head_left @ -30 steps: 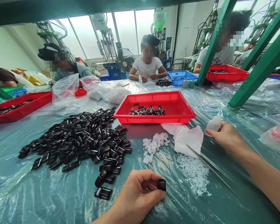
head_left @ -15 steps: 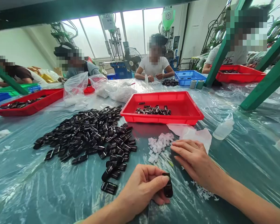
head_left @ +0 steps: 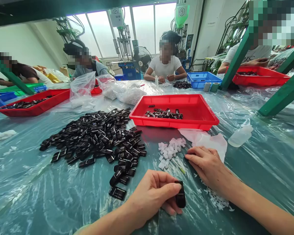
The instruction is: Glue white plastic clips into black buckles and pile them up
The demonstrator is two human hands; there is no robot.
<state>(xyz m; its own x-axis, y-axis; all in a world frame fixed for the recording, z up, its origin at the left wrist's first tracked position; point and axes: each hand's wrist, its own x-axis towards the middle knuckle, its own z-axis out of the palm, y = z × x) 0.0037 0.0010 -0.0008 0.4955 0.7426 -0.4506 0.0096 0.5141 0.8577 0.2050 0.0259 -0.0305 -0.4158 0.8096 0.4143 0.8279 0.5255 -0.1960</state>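
Showing "5", a hopper stands beyond the left hand pinching a black piece; right hand, grip unclear.

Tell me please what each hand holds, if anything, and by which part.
Left hand: a black piece, near its upper end. Right hand: cannot be told.

- Left hand: conceals part of the black piece; its forearm is cut off by the lower edge;
- Right hand: contents, if any, indeterminable; hides part of the scraps and cloth;
- Right-hand co-worker: blurred above the shoulders; partly behind the post.
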